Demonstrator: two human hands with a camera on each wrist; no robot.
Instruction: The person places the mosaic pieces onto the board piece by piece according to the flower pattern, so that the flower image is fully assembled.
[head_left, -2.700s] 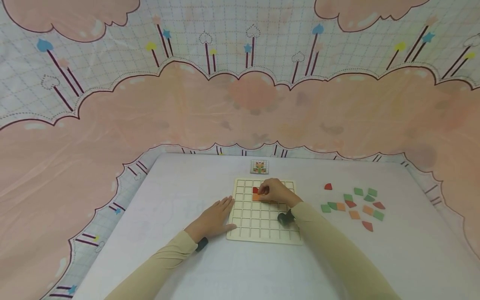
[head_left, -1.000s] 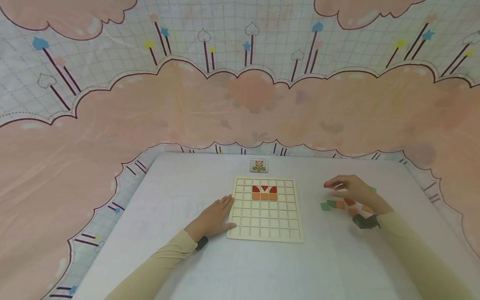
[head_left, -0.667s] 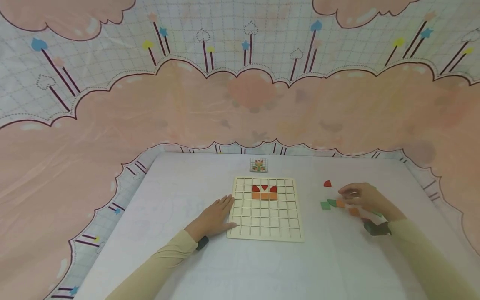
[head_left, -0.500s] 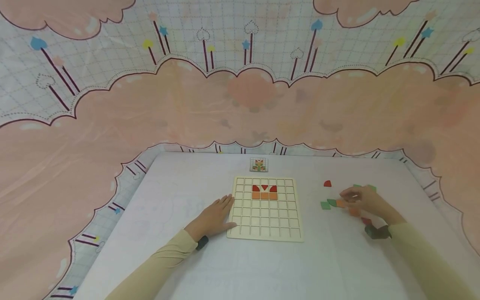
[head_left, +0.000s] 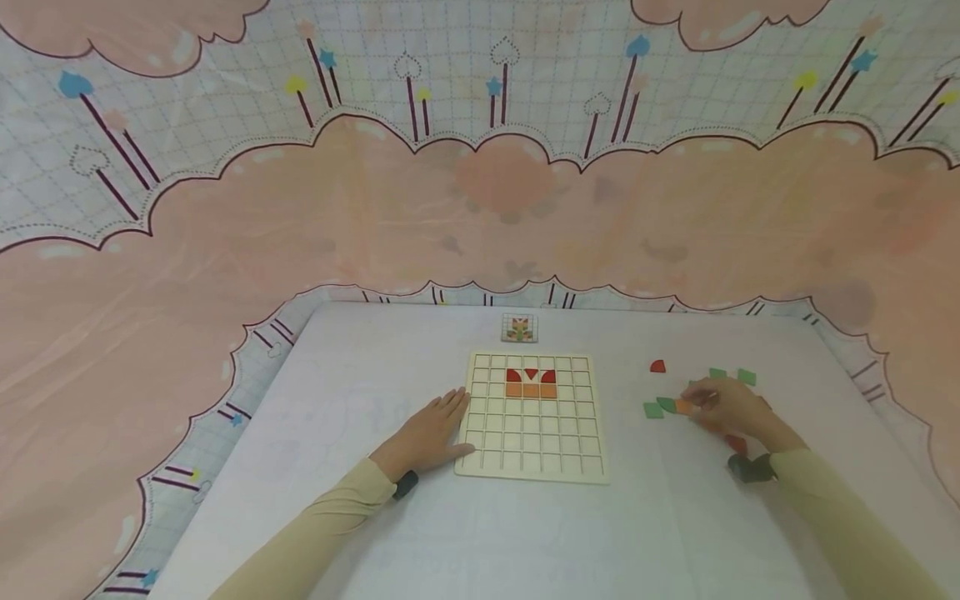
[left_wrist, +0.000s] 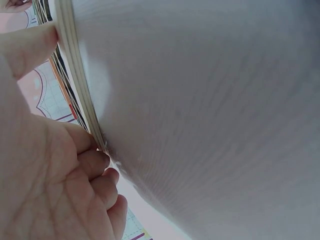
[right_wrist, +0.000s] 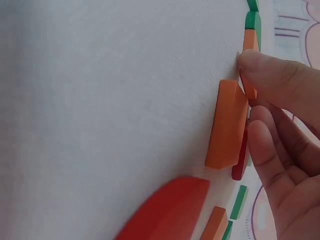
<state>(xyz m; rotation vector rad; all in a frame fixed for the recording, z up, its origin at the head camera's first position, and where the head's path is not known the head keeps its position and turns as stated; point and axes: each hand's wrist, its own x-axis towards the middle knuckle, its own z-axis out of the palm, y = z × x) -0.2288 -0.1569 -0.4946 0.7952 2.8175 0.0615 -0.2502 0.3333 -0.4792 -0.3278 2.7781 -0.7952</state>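
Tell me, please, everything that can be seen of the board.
The board is a pale, flat square, apparently wooden, with a layered-looking edge and a grid of square cells. It lies on the white table. Toward its far side, a row of three red pieces adjoins a nearer row of three orange squares. The left hand touches its left edge.

From my end, the board (head_left: 528, 433) looks like matt wood, its edge layered like plywood. To its right I see blocks (right_wrist: 227, 130), smooth with a soft sheen. The tablecloth (head_left: 480, 542) shows a fine ribbed texture; the far backdrop (head_left: 337, 200) seems smooth printed sheeting, faintly shiny. Both sleeves (head_left: 322, 525) look like matt cloth.
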